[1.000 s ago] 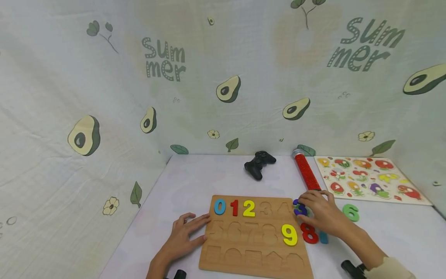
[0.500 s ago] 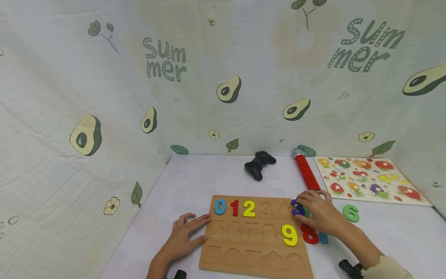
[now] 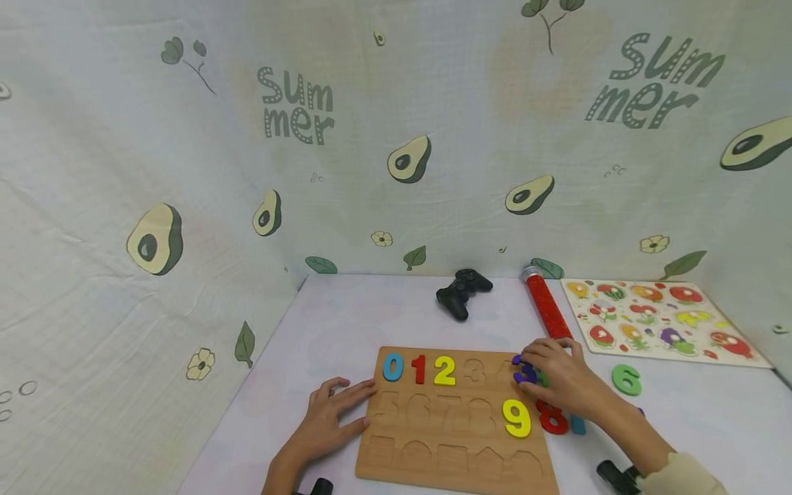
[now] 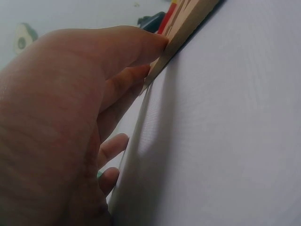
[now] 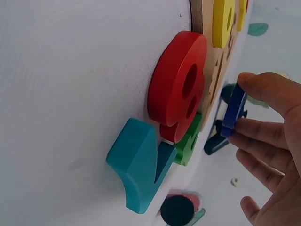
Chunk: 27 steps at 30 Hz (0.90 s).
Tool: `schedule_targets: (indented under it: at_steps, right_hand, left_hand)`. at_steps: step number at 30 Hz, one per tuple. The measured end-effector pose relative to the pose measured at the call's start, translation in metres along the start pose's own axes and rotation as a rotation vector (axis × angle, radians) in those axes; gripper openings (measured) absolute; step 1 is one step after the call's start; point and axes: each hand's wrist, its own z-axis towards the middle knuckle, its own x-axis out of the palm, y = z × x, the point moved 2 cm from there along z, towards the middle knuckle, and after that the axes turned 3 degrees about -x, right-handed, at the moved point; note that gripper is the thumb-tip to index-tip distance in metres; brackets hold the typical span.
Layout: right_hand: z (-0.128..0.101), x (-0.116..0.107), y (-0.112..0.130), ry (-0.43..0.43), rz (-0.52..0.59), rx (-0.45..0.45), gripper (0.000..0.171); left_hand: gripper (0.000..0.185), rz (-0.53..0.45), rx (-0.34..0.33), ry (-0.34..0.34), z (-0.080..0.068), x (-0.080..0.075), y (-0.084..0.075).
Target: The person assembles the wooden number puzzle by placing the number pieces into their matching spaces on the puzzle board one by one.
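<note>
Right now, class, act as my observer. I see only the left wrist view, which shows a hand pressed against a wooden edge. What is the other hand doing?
Observer: The right hand pinches a purple number piece at the right edge of the puzzle board.
Operator: Which numbers already sit in the board?
Observer: A blue 0, a red 1 and a yellow 2 sit in the top row, and a yellow 9 sits in the row below.
</note>
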Motion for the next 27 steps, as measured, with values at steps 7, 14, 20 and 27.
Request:
schedule_targets:
  at_steps: [7,14,20,27]
  right_hand:
    - [0.0033,0.0012,0.0032,0.007,-0.002,-0.003,0.047]
    - [0.0049,0.0034,0.0054,0.013,0.012,-0.010,0.048]
    - [0.0076,0.0049,0.0067,0.020,0.007,-0.019,0.048]
    - [0.0098,0.0074,0.0094,0.011,0.002,-0.046,0.047]
  left_hand:
    - [0.052,-0.004,-0.004,0.001,-0.0010,-0.0016,-0.0010]
    - [0.052,-0.016,-0.007,0.007,-0.0014,-0.0031,-0.0019]
    - [0.051,-0.016,0.004,-0.002,-0.0009,-0.0030,-0.0019]
    - [0.052,-0.010,0.008,-0.003,-0.0007,-0.0017,-0.0016]
